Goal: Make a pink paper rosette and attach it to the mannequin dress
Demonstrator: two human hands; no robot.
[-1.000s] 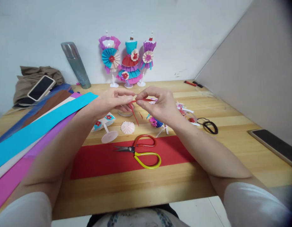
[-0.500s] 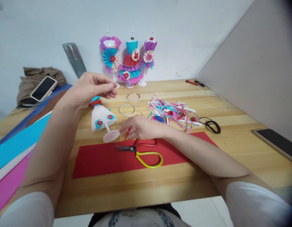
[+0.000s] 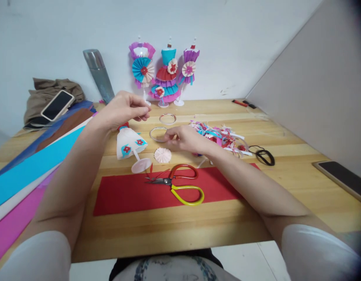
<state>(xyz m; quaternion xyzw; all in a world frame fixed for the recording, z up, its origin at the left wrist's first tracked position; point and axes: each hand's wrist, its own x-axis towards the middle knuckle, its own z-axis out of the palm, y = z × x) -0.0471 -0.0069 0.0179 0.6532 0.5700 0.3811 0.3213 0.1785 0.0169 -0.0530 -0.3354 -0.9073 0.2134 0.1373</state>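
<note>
My left hand (image 3: pixel 130 107) is raised above the table, thumb and fingertips pinched together; whatever is between them is too small to make out. Low over the tabletop, my right hand (image 3: pixel 184 138) has curled fingers closed at the right edge of a thin ring like a clear tape roll (image 3: pixel 153 137). Below it lies a pale pink pleated paper rosette (image 3: pixel 162 155). A small dress stand in a white skirt (image 3: pixel 127 141) with red and blue flowers lies on its side. Scissors (image 3: pixel 168 182) with red and yellow handles rest on red paper (image 3: pixel 118 195), beside thin red scraps (image 3: pixel 151 168).
Three dressed mini stands (image 3: pixel 168 74) stand against the wall. Paper scraps (image 3: pixel 221 136) are heaped right of centre. A second ring (image 3: pixel 168 118), a black cord (image 3: pixel 265 157), two phones (image 3: pixel 57 105), a flask (image 3: pixel 98 76) and coloured paper sheets (image 3: pixel 36 171) surround the work area.
My right hand has let go of a red scrap by the scissors and moved up to the ring, uncovering the pink rosette. My left hand stays raised and pinched. The view has shifted slightly.
</note>
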